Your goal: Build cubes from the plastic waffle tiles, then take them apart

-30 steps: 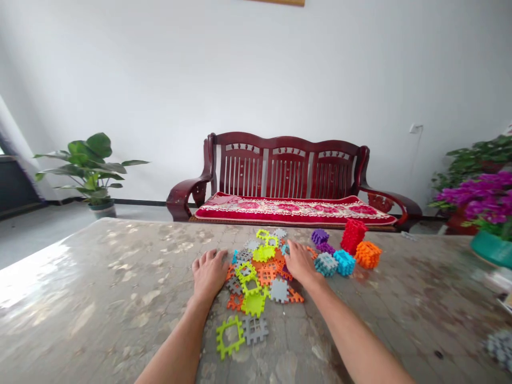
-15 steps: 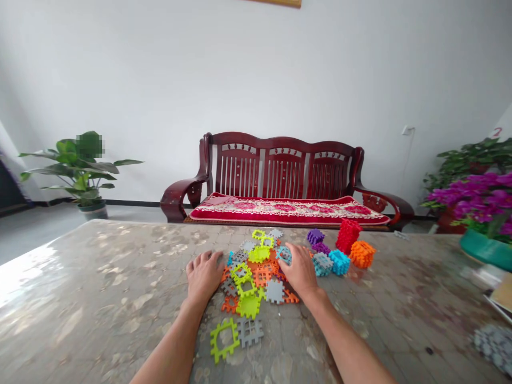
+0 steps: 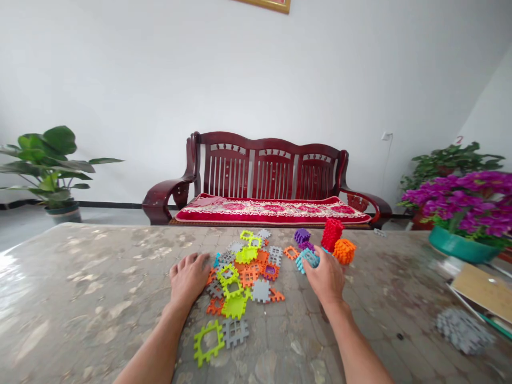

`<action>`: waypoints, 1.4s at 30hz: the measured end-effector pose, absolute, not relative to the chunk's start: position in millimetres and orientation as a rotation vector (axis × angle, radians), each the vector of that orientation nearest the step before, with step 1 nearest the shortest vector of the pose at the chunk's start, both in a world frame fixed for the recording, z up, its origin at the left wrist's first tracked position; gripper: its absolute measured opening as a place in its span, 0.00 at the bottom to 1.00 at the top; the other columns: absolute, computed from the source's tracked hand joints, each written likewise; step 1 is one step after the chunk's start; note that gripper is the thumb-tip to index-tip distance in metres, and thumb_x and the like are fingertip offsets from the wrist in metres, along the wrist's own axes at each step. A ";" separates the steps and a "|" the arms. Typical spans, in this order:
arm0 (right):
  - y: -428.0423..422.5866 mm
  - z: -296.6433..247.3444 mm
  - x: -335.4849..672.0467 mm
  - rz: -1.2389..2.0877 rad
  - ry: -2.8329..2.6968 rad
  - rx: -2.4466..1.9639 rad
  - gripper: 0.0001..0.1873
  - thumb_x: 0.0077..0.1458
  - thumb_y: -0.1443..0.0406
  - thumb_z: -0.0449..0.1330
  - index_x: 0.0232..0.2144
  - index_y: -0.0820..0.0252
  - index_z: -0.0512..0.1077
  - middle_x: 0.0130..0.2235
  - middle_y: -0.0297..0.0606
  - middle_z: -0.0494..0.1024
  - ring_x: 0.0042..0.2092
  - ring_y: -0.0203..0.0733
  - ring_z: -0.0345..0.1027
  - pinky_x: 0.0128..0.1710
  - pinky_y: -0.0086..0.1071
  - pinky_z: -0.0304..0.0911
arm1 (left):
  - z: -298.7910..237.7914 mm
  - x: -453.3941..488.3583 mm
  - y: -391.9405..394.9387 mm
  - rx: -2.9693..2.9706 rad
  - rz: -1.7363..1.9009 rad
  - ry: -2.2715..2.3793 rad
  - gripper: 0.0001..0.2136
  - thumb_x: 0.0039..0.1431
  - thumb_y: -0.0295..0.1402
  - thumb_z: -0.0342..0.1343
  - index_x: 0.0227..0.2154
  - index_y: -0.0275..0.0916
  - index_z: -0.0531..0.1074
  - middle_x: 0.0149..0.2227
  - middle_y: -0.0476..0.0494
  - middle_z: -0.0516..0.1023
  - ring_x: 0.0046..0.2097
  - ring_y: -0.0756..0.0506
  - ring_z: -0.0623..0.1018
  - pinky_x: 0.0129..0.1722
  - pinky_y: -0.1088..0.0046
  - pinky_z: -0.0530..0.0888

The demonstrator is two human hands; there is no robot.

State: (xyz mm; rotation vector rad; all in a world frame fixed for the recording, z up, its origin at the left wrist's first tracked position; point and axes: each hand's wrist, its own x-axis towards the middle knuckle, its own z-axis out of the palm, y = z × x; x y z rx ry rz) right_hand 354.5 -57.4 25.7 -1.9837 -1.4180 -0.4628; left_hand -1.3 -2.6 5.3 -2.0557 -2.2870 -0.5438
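On the counter (image 3: 100, 298), left hand (image 3: 188, 277) lies flat, palm down, fingers (image 3: 196, 260) loosely spread, tips touching the left edge of the tile pile (image 3: 244, 272). Pile is flat notched tiles, lime, orange and grey, overlapping. Right hand (image 3: 328, 277) sits at the pile's right side with its fingers curled around a teal block (image 3: 307, 260); the block sticks out on the thumb side and the rest of the grip is hidden by the back of the hand. Just beyond that hand are an orange cube (image 3: 344, 250), a red tower (image 3: 332, 234) standing upright and a purple block (image 3: 302, 236), close together. Near edge of the pile: a lime frame tile (image 3: 208, 341) and a grey tile (image 3: 235, 332) side by side, touching. Grey pieces (image 3: 462, 330) lie far right, well apart. Wooden sofa (image 3: 264, 176) stands behind the counter, purple flowers (image 3: 464, 202) at right.
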 end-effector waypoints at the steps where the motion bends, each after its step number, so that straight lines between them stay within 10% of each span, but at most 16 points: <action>1: -58.3 24.5 355.7 -0.470 -1.416 -1.978 0.25 0.52 0.56 0.60 0.50 0.59 0.71 0.43 0.43 0.79 0.45 0.49 0.69 0.45 0.38 0.58 | 5.5 -1.2 -2.6 -2.054 -0.546 -2.289 0.20 0.62 0.40 0.45 0.54 0.50 0.71 0.58 0.41 0.71 0.58 0.37 0.68 0.58 0.56 0.58; 42: -57.0 8.3 353.7 -0.508 -1.425 -2.109 0.26 0.54 0.59 0.57 0.54 0.59 0.68 0.48 0.43 0.78 0.48 0.52 0.66 0.45 0.40 0.57 | 3.6 -3.2 -2.2 -2.077 -0.551 -2.279 0.20 0.63 0.42 0.43 0.54 0.50 0.71 0.58 0.41 0.70 0.58 0.37 0.67 0.58 0.56 0.57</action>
